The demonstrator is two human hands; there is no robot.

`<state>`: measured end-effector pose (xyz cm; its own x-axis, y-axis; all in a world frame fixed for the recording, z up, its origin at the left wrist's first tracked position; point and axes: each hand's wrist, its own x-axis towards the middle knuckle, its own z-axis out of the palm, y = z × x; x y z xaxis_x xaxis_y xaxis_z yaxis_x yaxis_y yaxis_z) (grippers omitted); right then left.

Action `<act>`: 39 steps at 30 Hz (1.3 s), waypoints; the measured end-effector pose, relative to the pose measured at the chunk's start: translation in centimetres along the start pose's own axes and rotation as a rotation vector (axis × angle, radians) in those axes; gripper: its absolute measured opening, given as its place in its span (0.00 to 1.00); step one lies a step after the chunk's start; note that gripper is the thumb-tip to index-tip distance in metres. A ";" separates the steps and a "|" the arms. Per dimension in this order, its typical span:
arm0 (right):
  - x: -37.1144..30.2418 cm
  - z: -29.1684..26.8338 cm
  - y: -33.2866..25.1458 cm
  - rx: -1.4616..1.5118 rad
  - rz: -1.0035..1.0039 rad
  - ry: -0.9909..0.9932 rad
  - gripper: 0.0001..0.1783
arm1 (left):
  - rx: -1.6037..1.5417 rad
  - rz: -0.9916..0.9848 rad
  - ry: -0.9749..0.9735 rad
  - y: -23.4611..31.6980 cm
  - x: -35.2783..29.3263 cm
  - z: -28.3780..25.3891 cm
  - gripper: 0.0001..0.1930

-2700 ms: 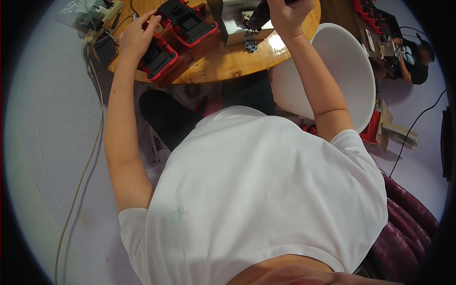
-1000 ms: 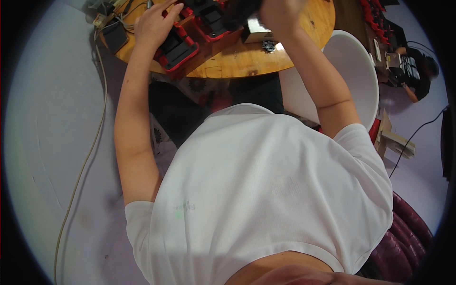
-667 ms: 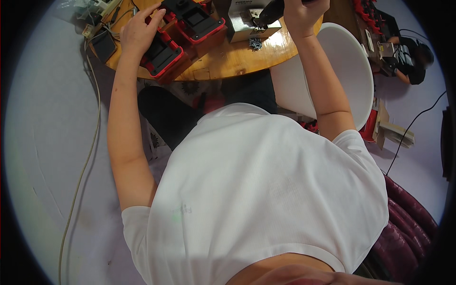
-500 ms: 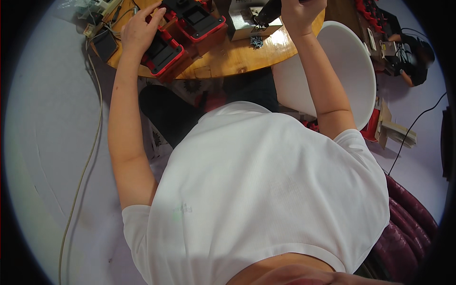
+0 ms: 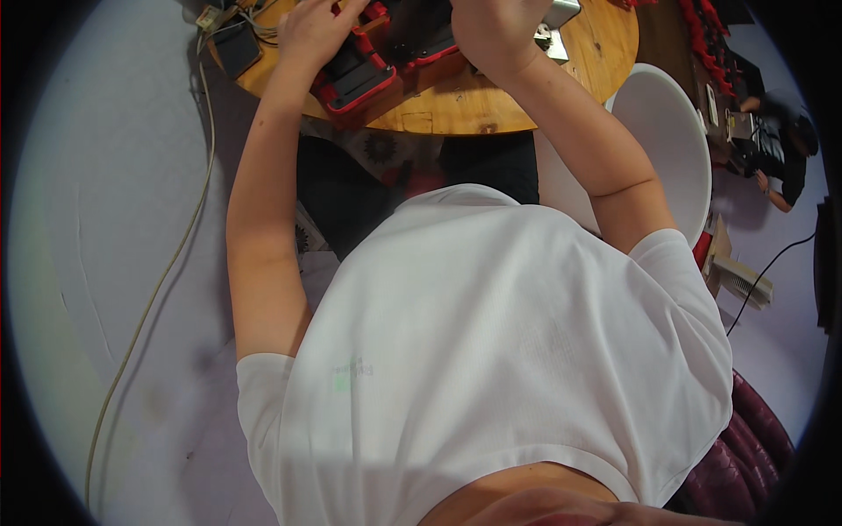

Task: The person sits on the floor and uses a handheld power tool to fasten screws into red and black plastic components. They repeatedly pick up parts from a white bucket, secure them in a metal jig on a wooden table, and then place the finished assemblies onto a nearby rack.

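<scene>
Head view: left hand (image 5: 314, 35) at boxy red-and-black plastic case (image 5: 363, 86), seemingly steadying it; right hand (image 5: 498, 37) farther right; neither hand's grip discernible.

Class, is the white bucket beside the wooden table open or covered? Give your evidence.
Open: no lid covers the white bucket, and its pale inside shows past the forearm.

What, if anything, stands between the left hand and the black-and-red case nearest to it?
Nothing visible does: the left hand is right at the black-and-red case, on its upper left in the picture. Whether they touch I can't tell.
</scene>
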<state>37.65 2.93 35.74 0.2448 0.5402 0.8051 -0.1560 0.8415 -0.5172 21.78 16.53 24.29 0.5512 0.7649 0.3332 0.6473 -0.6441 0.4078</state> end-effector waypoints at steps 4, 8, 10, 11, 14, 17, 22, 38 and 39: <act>-0.2 0.8 0.6 -0.167 -0.008 -0.064 0.20 | 0.177 -0.056 -0.005 -0.7 0.1 0.3 0.20; 0.0 1.2 1.3 -0.275 -0.043 -0.118 0.24 | -0.211 -0.028 0.029 4.9 0.1 -2.1 0.27; 0.1 2.2 2.0 -0.220 -0.095 -0.162 0.26 | -0.230 -0.024 0.052 4.9 -0.3 -2.7 0.26; 0.1 2.5 1.8 -0.218 -0.092 -0.181 0.26 | -0.187 -0.047 0.046 4.5 -0.6 -2.6 0.25; -0.1 2.8 1.7 -0.257 -0.081 -0.228 0.25 | -0.073 -0.087 0.016 2.9 -0.3 -1.4 0.24; -0.3 2.8 1.6 -0.272 -0.089 -0.208 0.23 | 0.086 -0.124 -0.040 0.1 0.1 0.3 0.23; 0.4 -1.5 -1.9 -0.038 0.104 -0.009 0.15 | -0.090 -0.073 0.004 1.8 -0.9 -1.1 0.24; -2.3 -11.9 -3.7 -0.685 0.094 0.276 0.15 | -0.036 -0.114 -0.074 1.0 -0.2 -0.9 0.26; -2.1 -12.1 -3.8 -0.696 0.110 0.255 0.14 | -0.031 -0.113 -0.071 1.0 -0.3 -0.9 0.26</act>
<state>49.26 -1.36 32.53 0.4899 0.5331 0.6898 0.4285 0.5418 -0.7230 21.80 15.68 25.42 0.5123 0.8294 0.2228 0.6916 -0.5522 0.4656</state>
